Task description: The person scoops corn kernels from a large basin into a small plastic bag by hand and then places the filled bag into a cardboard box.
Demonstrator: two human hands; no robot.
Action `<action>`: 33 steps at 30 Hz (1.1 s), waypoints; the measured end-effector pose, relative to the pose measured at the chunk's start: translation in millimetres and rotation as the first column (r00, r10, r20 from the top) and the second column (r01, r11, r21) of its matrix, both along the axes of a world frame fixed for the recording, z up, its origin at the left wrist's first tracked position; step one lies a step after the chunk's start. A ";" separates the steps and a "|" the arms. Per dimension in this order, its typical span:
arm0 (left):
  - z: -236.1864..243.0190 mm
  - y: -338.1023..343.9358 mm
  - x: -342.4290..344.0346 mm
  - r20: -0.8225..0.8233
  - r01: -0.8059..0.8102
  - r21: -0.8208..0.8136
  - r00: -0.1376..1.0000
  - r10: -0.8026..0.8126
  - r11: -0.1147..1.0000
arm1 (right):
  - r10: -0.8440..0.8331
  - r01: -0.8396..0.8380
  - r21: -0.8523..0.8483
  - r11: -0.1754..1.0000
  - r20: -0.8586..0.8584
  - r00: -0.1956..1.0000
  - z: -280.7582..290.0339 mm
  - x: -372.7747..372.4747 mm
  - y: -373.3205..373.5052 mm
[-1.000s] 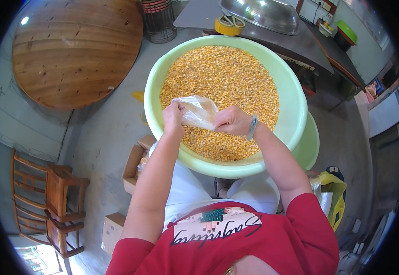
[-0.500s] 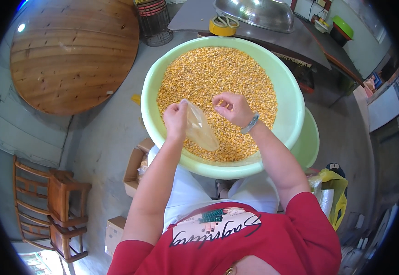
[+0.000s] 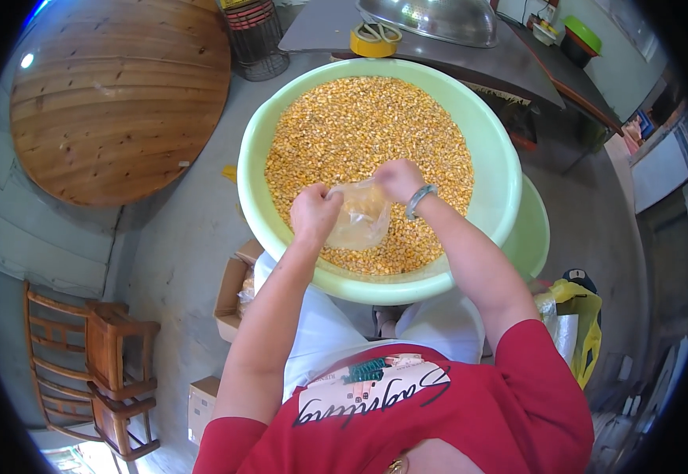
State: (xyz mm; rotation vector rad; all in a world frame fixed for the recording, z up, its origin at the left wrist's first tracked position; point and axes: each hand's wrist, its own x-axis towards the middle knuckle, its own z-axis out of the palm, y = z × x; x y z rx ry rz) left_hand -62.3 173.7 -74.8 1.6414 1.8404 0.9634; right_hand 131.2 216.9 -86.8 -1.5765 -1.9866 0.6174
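Observation:
A large pale green basin (image 3: pixel 494 162) is full of yellow corn kernels (image 3: pixel 363 118). Over the kernels, near the basin's middle, a thin clear plastic bag (image 3: pixel 359 221) is stretched between my hands. My left hand (image 3: pixel 316 209) is closed on the bag's left edge. My right hand (image 3: pixel 399 178), with a bangle at the wrist, has its fingers closed on the bag's upper right edge; the fingertips are slightly blurred.
A dark table (image 3: pixel 312 28) holds scissors on yellow tape (image 3: pixel 374 46) and a steel bowl (image 3: pixel 431 20). Around me are a round wooden top (image 3: pixel 119 95), a wire cage (image 3: pixel 253 39), stacked chairs (image 3: pixel 111 340), cardboard boxes (image 3: pixel 229 308), another green basin (image 3: pixel 533 237) and a yellow bag (image 3: pixel 577 332).
My right hand let go of the bag about half a second ago and now grips it again higher up. The bag swung down from flat and now hangs open between both hands.

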 end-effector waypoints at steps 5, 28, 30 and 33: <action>-6.4 -2.9 10.1 -0.225 0.138 0.450 0.974 -0.038 0.882 | 0.016 -0.177 -0.306 0.936 -0.463 0.886 17.5 -10.4 -8.1; -8.9 3.3 1.6 0.170 0.113 0.142 0.976 -0.136 0.983 | 0.162 -0.387 -0.534 0.751 -0.420 0.893 14.4 7.9 -0.8; -8.3 -0.3 3.0 0.174 0.164 0.152 0.966 -0.190 0.975 | 0.088 -0.369 -0.550 0.749 -0.470 0.878 19.0 7.0 -3.2; -3.6 -1.9 0.5 0.184 0.172 0.061 0.966 -0.180 0.983 | 0.016 -0.355 -0.584 0.730 -0.505 0.863 23.7 7.8 -5.6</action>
